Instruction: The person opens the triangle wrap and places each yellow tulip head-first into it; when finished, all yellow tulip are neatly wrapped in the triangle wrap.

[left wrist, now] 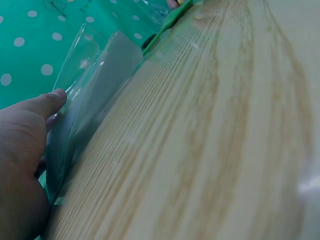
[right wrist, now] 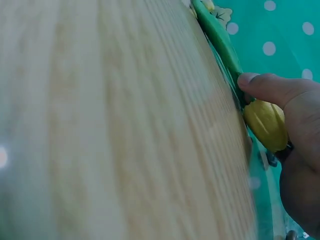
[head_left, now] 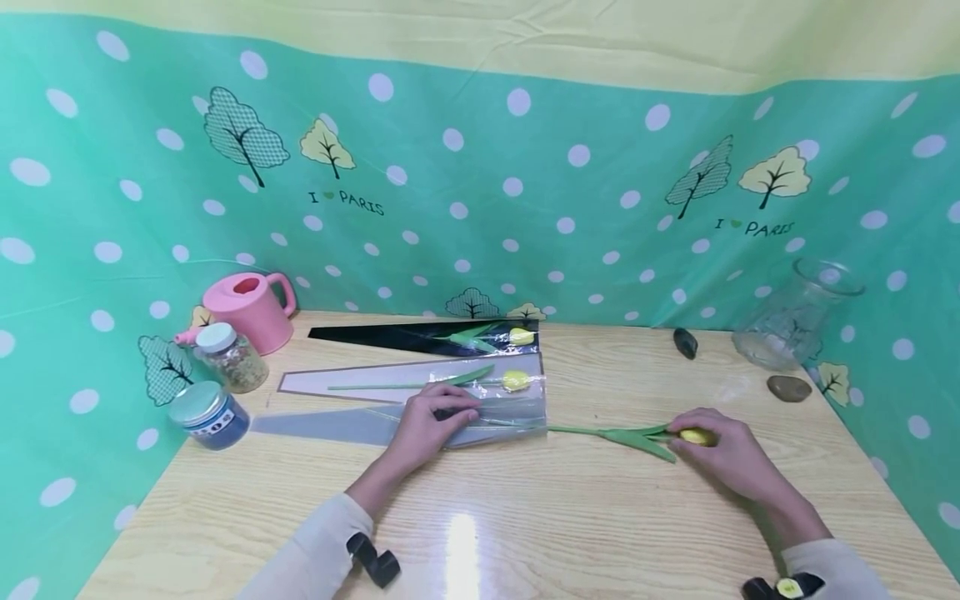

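Note:
A yellow artificial tulip lies low over the table, its head towards the right. My right hand pinches it just below the bloom, beside the green leaves. The stem runs left into the wide mouth of a grey flower sleeve. That sleeve is held by my left hand, with the thumb on its clear front. In the left wrist view, the clear film stands apart from the grey backing at the mouth. How far the stem reaches inside is hard to tell.
Behind lie a white sleeve and a black sleeve, each with a yellow tulip inside. A pink watering can, a jar of pebbles and a blue jar stand left. A glass vase and two stones are right.

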Demonstrator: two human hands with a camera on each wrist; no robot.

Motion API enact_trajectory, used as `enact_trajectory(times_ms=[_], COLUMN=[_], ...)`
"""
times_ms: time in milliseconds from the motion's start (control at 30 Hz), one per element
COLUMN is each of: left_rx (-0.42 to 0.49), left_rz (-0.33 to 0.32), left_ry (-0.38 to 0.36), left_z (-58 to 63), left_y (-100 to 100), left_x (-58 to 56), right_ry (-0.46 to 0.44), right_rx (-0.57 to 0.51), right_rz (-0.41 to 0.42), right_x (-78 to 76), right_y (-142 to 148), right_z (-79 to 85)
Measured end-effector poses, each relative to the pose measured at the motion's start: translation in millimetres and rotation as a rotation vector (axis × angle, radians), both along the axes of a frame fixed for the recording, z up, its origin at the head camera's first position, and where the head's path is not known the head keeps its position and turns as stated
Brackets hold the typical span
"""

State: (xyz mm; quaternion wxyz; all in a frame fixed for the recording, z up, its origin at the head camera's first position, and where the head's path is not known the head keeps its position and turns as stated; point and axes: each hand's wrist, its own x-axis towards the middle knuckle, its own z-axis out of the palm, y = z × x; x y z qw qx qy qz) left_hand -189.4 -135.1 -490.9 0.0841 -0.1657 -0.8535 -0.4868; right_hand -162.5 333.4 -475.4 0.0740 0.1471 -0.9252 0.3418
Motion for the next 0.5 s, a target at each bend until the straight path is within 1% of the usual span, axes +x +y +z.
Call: enact_trajectory(times_ms=[200,367,500], left_rx=[0.002,-0.021,-0.04], left_rz=[0.005,0.004,0.002], left_ry=[-0.026,-0.01,0.003], left_z=[1.6,3.2,3.7], left_y=[1.2,2.0,3.4], left_x=[0.4,0.2,-0.6], right_ry=[0.08,0.133,0.154], right_rx=[0.046,0.045,0.029], right_rz=[0.046,0.057,0.07], right_x=[-3.2,-7.8,-11.4], right_y=[-6.4,-16.1,-31.1], right_z=[-3.6,-0.9,4.7])
